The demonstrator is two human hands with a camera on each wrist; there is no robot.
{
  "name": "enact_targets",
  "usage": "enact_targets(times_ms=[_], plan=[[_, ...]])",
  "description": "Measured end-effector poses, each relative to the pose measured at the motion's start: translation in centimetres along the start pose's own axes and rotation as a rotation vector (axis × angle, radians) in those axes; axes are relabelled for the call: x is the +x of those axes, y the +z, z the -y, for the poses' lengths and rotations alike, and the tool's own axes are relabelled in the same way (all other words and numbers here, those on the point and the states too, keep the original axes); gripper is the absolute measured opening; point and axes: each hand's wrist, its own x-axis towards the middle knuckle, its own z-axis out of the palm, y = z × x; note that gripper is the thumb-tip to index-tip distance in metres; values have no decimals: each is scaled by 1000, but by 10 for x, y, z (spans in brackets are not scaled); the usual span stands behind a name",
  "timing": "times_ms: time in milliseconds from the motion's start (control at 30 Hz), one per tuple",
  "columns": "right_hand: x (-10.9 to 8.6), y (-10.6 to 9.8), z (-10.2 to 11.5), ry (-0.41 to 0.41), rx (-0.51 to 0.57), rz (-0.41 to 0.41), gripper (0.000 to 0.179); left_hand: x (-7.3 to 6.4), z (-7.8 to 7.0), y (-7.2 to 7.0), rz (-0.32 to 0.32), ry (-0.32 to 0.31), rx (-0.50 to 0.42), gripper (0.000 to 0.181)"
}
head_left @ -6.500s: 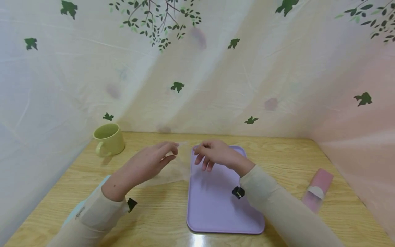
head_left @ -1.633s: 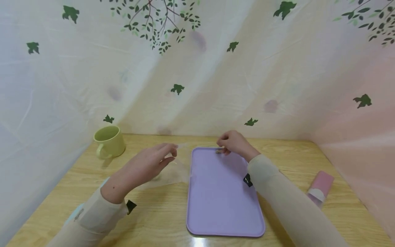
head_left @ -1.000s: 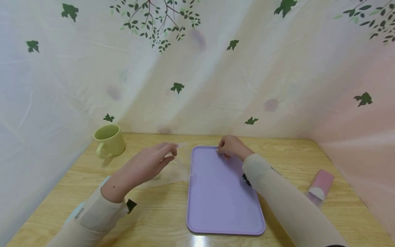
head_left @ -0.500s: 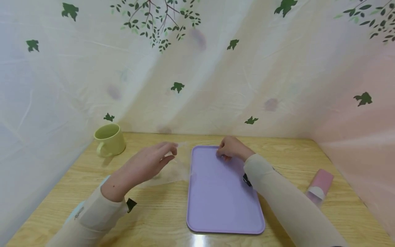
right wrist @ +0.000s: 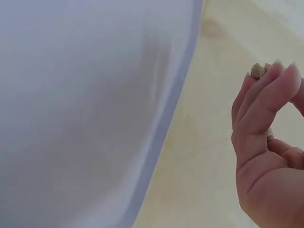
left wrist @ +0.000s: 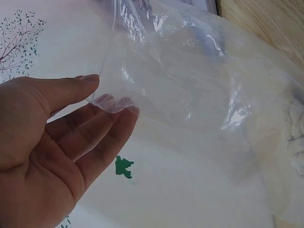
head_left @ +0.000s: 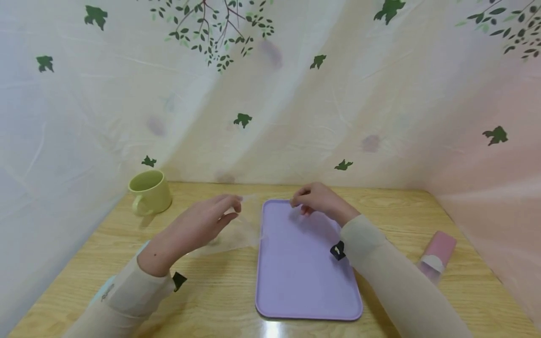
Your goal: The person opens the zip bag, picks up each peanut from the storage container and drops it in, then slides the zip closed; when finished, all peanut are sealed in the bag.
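My left hand (head_left: 200, 223) pinches a clear zip-lock bag (head_left: 236, 234) by its upper edge, left of the tray; the left wrist view shows thumb and fingertips at the zip strip. Low in that bag, at the edge of the left wrist view, lie pale lumpy pieces (left wrist: 297, 126). The purple tray (head_left: 306, 277) lies flat on the table. Above its far end, my right hand (head_left: 321, 202) pinches a small roundish tan piece (right wrist: 258, 71) at its fingertips, seen in the right wrist view.
A yellow-green mug (head_left: 150, 192) stands at the back left. A pink case with a pale band (head_left: 439, 251) lies at the right. Part of a light blue thing (head_left: 103, 288) shows beneath the left forearm. Printed cloth (head_left: 274, 94) encloses the wooden table.
Since 6.5 s ago my right hand has gone from beside the bag to the tray's far end. In the last half second it has lifted slightly. My left hand stays with the bag.
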Motion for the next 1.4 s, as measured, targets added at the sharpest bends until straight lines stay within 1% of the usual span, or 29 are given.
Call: enact_targets(times_ms=[167, 333, 500, 700, 900, 1167, 1400], plan=[[-7, 8, 6, -49, 106, 36, 24, -1, 0, 1, -13, 17, 7, 20], [-18, 20, 18, -90, 154, 84, 23, 0, 1, 2, -6, 6, 6, 20], [-28, 32, 31, -96, 130, 121, 25, 0, 1, 2, 5, -11, 12, 19], [-35, 47, 39, -119, 76, 141, 21, 0, 2, 2, -6, 0, 12, 17], [-37, 56, 40, -123, 54, 156, 18, 0, 2, 2, -10, 6, 19, 17], [-39, 61, 40, -123, 15, 175, 17, 1, 1, 2, 2, -1, 21, 18], [-37, 65, 37, -116, -4, 181, 16, 2, 1, 2, 0, -2, 24, 18]])
